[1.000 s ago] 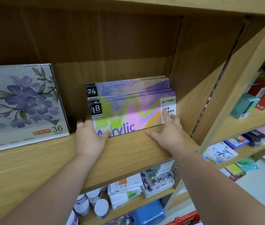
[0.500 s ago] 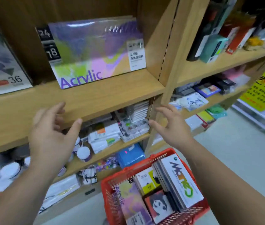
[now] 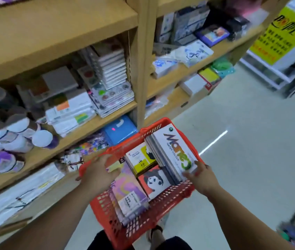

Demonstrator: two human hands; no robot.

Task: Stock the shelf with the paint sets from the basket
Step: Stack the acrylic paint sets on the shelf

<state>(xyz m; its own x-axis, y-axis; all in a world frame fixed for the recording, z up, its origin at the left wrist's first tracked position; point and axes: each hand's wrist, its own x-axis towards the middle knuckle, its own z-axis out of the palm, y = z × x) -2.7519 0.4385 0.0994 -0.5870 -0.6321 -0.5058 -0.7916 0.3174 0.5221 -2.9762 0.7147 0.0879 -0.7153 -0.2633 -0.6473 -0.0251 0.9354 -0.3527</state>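
- My left hand [image 3: 98, 173] is over the left side of the red basket [image 3: 143, 224], fingers on the far end of the purple acrylic paint set [image 3: 130, 192]; blur hides whether they grip it
- My right hand [image 3: 201, 177] is at the basket's right rim, fingers [image 3: 188, 175] touching the near end of the white water colour set [image 3: 177, 150]; that grip is unclear too
- Between those two sets lie a yellow-and-white box [image 3: 139, 157] and, nearer me, a red box with a drawn face [image 3: 154, 181]
- The basket stands just beside wooden shelves [image 3: 58, 33]; white-lidded jars [image 3: 42, 138] lie on a lower shelf at left; a blue box [image 3: 119, 130] sits just beyond the basket; pale floor [image 3: 242, 123] spreads to the right
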